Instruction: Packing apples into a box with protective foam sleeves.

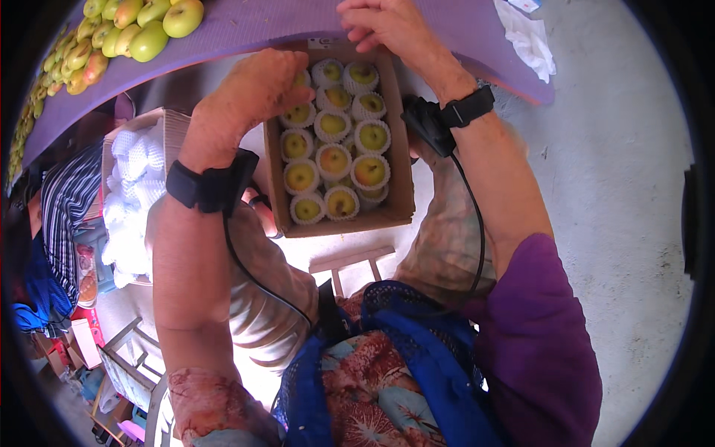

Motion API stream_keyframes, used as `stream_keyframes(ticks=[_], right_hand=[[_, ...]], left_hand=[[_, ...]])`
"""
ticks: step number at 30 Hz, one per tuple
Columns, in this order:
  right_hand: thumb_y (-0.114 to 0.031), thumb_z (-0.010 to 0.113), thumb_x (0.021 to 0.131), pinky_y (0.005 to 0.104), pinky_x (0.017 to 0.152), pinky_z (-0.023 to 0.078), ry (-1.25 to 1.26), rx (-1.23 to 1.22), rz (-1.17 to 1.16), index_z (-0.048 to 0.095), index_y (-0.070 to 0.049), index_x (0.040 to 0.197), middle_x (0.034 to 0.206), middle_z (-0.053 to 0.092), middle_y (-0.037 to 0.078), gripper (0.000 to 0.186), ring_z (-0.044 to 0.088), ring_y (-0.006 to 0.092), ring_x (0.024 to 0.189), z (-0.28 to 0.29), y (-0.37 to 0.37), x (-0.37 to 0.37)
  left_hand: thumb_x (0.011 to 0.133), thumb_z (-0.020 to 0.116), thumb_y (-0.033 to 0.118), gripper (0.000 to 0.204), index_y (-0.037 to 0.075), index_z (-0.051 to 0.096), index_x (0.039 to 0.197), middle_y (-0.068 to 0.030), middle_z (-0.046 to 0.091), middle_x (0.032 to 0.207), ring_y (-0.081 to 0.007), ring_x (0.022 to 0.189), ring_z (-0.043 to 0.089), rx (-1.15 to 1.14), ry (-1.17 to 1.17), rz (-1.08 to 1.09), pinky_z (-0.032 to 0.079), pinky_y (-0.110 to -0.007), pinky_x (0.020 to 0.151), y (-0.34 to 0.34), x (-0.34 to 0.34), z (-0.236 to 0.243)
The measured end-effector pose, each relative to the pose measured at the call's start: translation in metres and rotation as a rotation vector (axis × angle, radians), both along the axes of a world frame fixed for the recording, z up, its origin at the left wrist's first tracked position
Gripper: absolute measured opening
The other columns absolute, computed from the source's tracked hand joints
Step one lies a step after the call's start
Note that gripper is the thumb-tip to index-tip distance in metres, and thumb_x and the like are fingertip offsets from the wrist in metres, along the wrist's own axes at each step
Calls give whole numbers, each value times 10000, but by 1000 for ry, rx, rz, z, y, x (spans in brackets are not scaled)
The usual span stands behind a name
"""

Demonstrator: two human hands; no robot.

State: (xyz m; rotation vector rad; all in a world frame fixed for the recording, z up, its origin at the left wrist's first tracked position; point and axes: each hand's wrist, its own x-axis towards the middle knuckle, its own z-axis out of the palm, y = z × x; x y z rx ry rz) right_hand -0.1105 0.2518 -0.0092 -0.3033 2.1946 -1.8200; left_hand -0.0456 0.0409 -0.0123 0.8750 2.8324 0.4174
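A cardboard box (406,186) in front of me holds rows of yellow-green apples (333,124), each in a white foam net. At the box's far left corner is my left hand (264,83), its fingers curled round a netted apple (301,79) that shows between thumb and fingers; part of that apple is hidden. My right hand (383,24) hangs over the box's far end, near the purple table edge. Its fingers are loosely bent and apart, and I see nothing in them.
A purple-covered table (261,22) spans the far side, with a heap of loose apples (149,37) at left. Left of me stands a carton of white foam nets (138,171). A person in striped clothing (71,216) is beyond it. White crumpled plastic (527,37) lies at the table's right end.
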Motion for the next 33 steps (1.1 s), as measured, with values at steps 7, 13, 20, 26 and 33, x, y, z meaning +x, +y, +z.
stream_keyframes(ticks=[7, 13, 20, 26, 33], right_hand=[[-138, 595, 872, 220, 539, 499, 95, 17, 15, 645, -2, 954, 769, 619, 32, 167, 590, 102, 655, 6, 0, 6], [-212, 618, 852, 270, 563, 541, -127, 48, 591, 667, 3, 971, 846, 664, 94, 251, 653, 165, 705, 18, -1, 34], [-164, 531, 820, 347, 634, 515, -198, 487, 1266, 663, -4, 970, 834, 681, 146, 256, 657, 251, 720, -105, 6, 105], [-163, 474, 876, 423, 731, 503, -120, 1079, 1184, 636, -7, 899, 903, 657, 166, 226, 633, 351, 852, -141, 38, 163], [-130, 468, 838, 427, 785, 492, -26, 1008, 1111, 634, -25, 904, 966, 652, 173, 207, 631, 349, 917, -174, 50, 170]], left_hand=[[791, 685, 205, 308, -1, 581, 994, -195, 612, 819, -386, 822, 590, 89, 61, -12, 463, -446, 701, 10, -2, -1], [791, 682, 206, 296, 5, 592, 989, -195, 618, 815, -389, 814, 591, 188, 148, -87, 464, -445, 696, 4, -13, -20], [813, 663, 229, 300, 11, 573, 997, -183, 586, 754, -380, 736, 577, 124, 61, -15, 442, -437, 637, 2, -7, -1], [828, 655, 236, 285, 8, 564, 973, -182, 563, 721, -370, 720, 566, 147, 116, -11, 431, -436, 640, -11, -3, 2], [847, 656, 270, 355, 26, 579, 1092, -177, 593, 881, -341, 866, 571, 306, 304, -50, 448, -406, 744, -16, 1, -3]])
